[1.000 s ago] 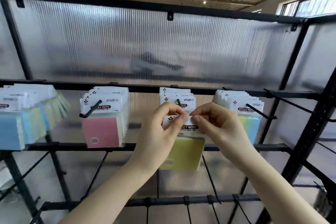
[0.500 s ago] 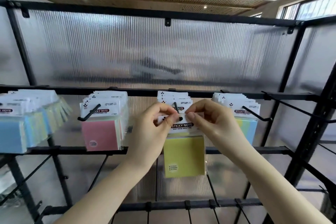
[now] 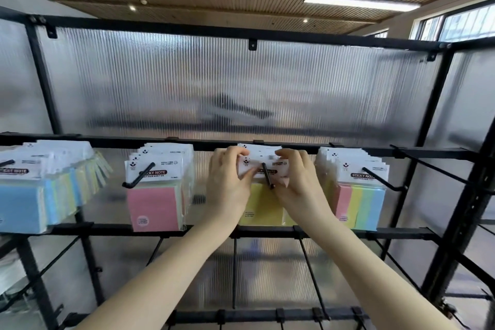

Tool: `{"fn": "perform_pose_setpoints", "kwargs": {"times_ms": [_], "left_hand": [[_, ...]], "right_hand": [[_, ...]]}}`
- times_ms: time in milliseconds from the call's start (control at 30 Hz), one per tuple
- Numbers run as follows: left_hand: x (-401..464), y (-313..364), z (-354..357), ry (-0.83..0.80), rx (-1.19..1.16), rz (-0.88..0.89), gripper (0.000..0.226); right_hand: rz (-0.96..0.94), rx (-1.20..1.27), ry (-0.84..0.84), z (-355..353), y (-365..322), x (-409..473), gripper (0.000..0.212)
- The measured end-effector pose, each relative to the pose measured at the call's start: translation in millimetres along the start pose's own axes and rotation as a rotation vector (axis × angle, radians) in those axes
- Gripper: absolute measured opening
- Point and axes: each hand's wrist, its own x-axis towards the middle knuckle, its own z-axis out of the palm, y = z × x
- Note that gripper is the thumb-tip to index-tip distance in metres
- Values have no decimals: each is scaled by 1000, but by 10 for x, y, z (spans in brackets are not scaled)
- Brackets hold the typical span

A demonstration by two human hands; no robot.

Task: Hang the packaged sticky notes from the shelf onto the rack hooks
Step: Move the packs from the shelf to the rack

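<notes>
A yellow sticky note pack (image 3: 263, 205) with a white header card hangs on the middle black hook (image 3: 267, 175), which passes through the card's hole. My left hand (image 3: 230, 182) pinches the card's left edge and my right hand (image 3: 297, 181) pinches its right edge. More yellow packs sit behind it on the same hook, mostly hidden by my hands.
Pink packs (image 3: 154, 203) hang on the hook to the left, blue and mixed packs (image 3: 32, 195) at far left, multicolour packs (image 3: 360, 203) to the right. An empty hook (image 3: 434, 166) sticks out at far right. Black rack bars (image 3: 267, 232) and bare hooks lie below, ribbed panel behind.
The yellow pack has been raised and slid back onto the middle hook; the hook's tip now sticks out in front of the card. Both hands moved up and toward the rack.
</notes>
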Motion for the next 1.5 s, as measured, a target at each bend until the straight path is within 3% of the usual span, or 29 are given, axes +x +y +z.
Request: {"fn": "perform_pose_setpoints", "kwargs": {"times_ms": [333,500,667,933,1133,1333,1500], "left_hand": [[62,-122,110,-20,22,-173,43],[-125,-112,40,-38,1,-255,35],[-446,-156,-71,-77,21,-269,19],[-1153,-387,-559,-347,165,-420,6],[-1540,-557,-1384,-480,295,-398,4],[-1677,-812,-2513,-388,325,-429,5],[-1825,-1039,-3572,-375,456,-492,5]], "right_hand": [[41,1,10,88,129,146,51],[320,396,15,73,133,-17,48],[401,305,-123,92,271,-357,35],[596,201,-460,352,196,-890,26],[353,95,-685,805,-517,-1090,24],[114,54,-638,1320,-1628,-1210,20],[8,127,-716,1891,-2573,-1284,23]]}}
